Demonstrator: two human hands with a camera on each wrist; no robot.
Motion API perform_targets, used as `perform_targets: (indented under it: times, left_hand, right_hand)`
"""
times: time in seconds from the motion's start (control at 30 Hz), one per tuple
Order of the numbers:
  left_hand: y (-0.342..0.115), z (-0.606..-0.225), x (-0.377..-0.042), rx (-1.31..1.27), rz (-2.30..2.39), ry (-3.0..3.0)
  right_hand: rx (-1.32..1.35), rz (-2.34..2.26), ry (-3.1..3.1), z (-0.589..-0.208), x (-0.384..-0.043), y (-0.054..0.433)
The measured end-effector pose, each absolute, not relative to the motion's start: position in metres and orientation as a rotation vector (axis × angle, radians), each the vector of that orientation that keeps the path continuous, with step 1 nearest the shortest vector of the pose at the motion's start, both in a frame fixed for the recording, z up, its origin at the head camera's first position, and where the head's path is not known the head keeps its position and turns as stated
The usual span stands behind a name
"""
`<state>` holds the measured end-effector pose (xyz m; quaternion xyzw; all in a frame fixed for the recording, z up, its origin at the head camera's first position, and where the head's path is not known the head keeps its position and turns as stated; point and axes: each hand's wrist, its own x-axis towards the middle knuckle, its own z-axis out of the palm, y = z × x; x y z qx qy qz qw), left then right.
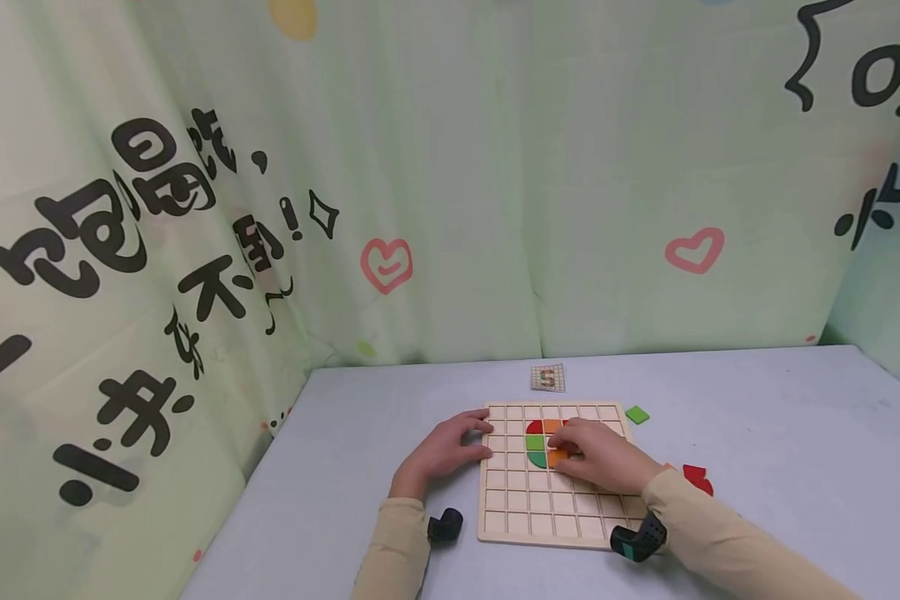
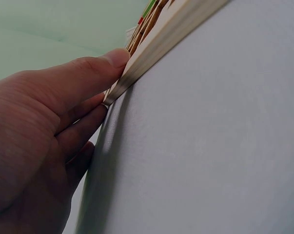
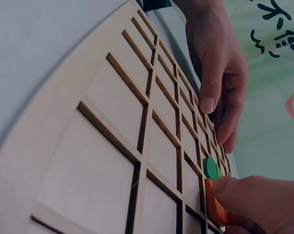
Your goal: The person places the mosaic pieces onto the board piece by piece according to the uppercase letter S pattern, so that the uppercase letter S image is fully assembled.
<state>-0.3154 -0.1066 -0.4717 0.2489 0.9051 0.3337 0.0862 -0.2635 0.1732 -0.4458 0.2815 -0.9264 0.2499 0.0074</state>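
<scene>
A square wooden grid board [image 1: 517, 504] lies on the table. My left hand [image 1: 450, 448] rests at its left edge, and in the left wrist view the thumb [image 2: 118, 58] touches the frame with the other fingers along its side. Over the middle of the board, my right hand [image 1: 603, 454] pinches an orange tile [image 3: 214, 207] between thumb and fingers, low at the grid. Beside it sit a dark green rounded tile [image 1: 537, 459], a light green square tile [image 1: 535, 442], a red rounded tile [image 1: 534, 427] and another orange tile [image 1: 552, 426]. The right hand hides part of this group.
Behind the board lies a small card with a printed grid pattern [image 1: 547, 378]. A loose green tile [image 1: 637, 414] lies off the board's right corner. Red tiles [image 1: 697, 477] lie near the right forearm. A printed curtain [image 1: 465, 208] hangs behind the white table [image 1: 780, 433].
</scene>
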Motion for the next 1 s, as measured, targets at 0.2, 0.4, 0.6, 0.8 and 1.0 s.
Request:
perform_targets:
  times: [0.2, 0.4, 0.6, 0.8, 1.0]
  left_hand:
    - [-0.1063, -0.4716, -0.3157, 0.737, 0.995, 2.699]
    - [-0.1065, -0.4707, -0.3156, 0.74, 0.988, 2.702]
    - [-0.1067, -0.47, -0.3152, 0.738, 0.988, 2.7]
    - [-0.1065, -0.4706, -0.3152, 0.735, 0.99, 2.702]
    - [-0.1067, -0.4722, -0.3163, 0.743, 0.995, 2.698]
  right_hand:
    - [0.867, 0.778, -2.914, -0.4474, -0.2647, 0.1731]
    - [0.878, 0.77, -2.914, -0.4484, -0.2655, 0.1737]
    - [0.844, 0.783, -2.941, -0.4474, -0.2655, 0.1716]
    - [0.839, 0.79, -2.944, -0.4468, -0.2647, 0.1716]
    - [0.787, 0.842, -2.93, -0.4446, -0.2614, 0.1769]
